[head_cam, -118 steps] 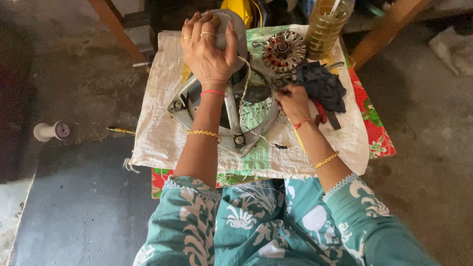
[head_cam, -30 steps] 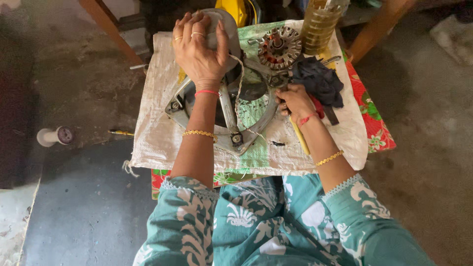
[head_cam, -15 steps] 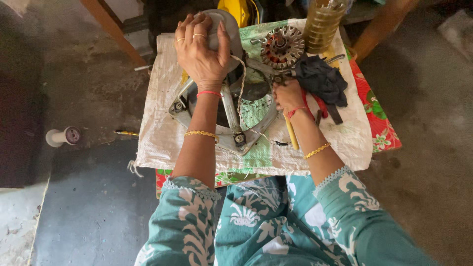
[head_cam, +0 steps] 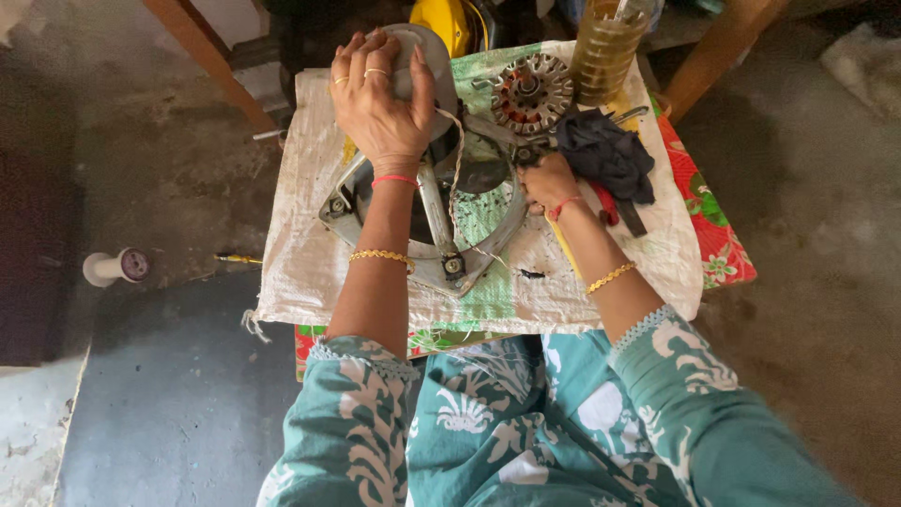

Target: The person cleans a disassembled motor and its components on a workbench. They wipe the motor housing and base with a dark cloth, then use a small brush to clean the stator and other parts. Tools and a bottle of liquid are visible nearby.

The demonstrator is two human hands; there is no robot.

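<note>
A grey metal motor frame (head_cam: 449, 246) with a round housing (head_cam: 424, 66) lies on a white woven sack (head_cam: 300, 244) over a low table. My left hand (head_cam: 377, 99) rests spread on top of the round housing and presses it down. My right hand (head_cam: 544, 183) is closed at the frame's right rim, fingers pinched on something small that I cannot make out, with a yellow-handled tool (head_cam: 566, 249) under the wrist. A thin white cord (head_cam: 457, 155) runs across the frame.
A toothed round rotor part (head_cam: 533, 92) and a jar of yellowish liquid (head_cam: 608, 42) stand at the back. A dark rag (head_cam: 608, 152) lies over red-handled pliers (head_cam: 608, 205). A white thread spool (head_cam: 114, 267) sits on the floor at left. Wooden legs (head_cam: 202, 47) flank the table.
My right hand has slid a little up and left along the frame's rim. The left hand stays pressed on the housing. The camera view shifted slightly.
</note>
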